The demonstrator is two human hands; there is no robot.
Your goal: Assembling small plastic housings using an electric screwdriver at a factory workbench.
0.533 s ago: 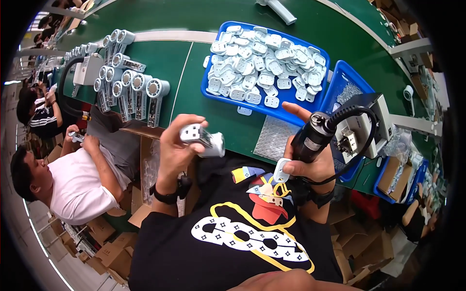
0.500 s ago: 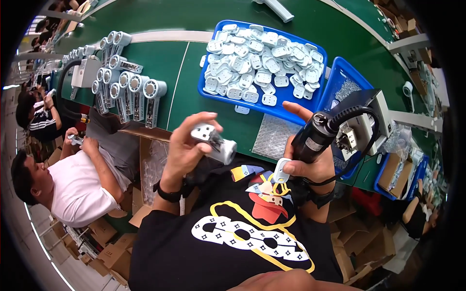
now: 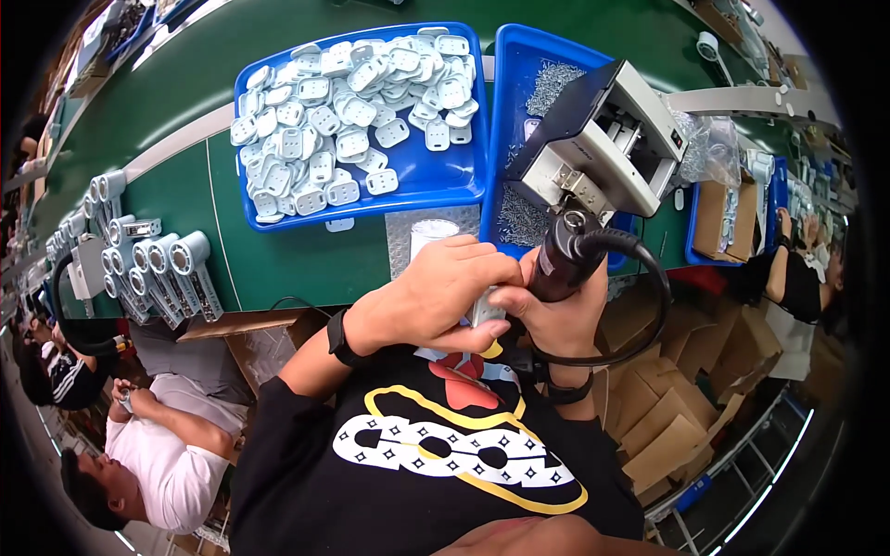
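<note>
My left hand (image 3: pixel 440 289) is closed around a white handheld unit with a round head (image 3: pixel 433 232); the head shows beyond my knuckles and the rest is mostly covered. A small pale cover plate (image 3: pixel 486 309) shows between my two hands, with my right thumb against it. My right hand (image 3: pixel 570 315) grips a black electric screwdriver (image 3: pixel 559 262), its cable looping off to the right. The screwdriver's tip is hidden by my fingers. Just beyond it stands a screw feeder (image 3: pixel 612 139) with a metal outlet block.
A blue tray (image 3: pixel 445 185) heaped with pale cover plates lies ahead. Beside it, a blue bin (image 3: pixel 508 69) holds loose screws under the feeder. Several similar white units (image 3: pixel 167 269) stand at the left. Bubble wrap (image 3: pixel 399 246) lies at the table's near edge. A co-worker (image 3: pixel 176 435) sits at left.
My hands have come together; the white unit has moved right to the cover plate and screwdriver. The view has swung right, so the tray and feeder appear further left.
</note>
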